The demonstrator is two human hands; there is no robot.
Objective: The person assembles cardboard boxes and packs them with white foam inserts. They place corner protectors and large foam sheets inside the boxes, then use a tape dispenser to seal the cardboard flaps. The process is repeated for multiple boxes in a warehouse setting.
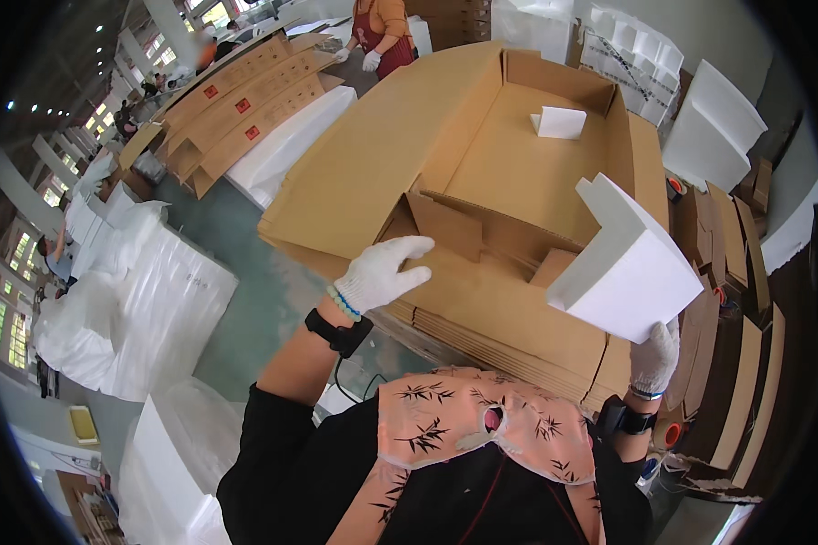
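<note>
In front of me a large brown cardboard box (541, 173) lies with its flaps spread, on top of a stack of flat cardboard (482, 350). Inside it, near the far end, sits a small white foam piece (561, 123). My right hand (655, 357), in a white knit glove, grips the lower edge of a larger white foam corner piece (632, 263), raised tilted over the box's near right corner. My gloved left hand (386, 271) hovers by the box's near left corner, thumb and fingers apart, holding nothing.
Folded printed cartons (236, 109) are piled at the far left, near a person in a red apron (382, 41). Plastic-wrapped white stacks (141, 300) stand left. White foam blocks (713, 127) are behind right; cardboard sheets (741, 363) and a tape roll (668, 434) lie right.
</note>
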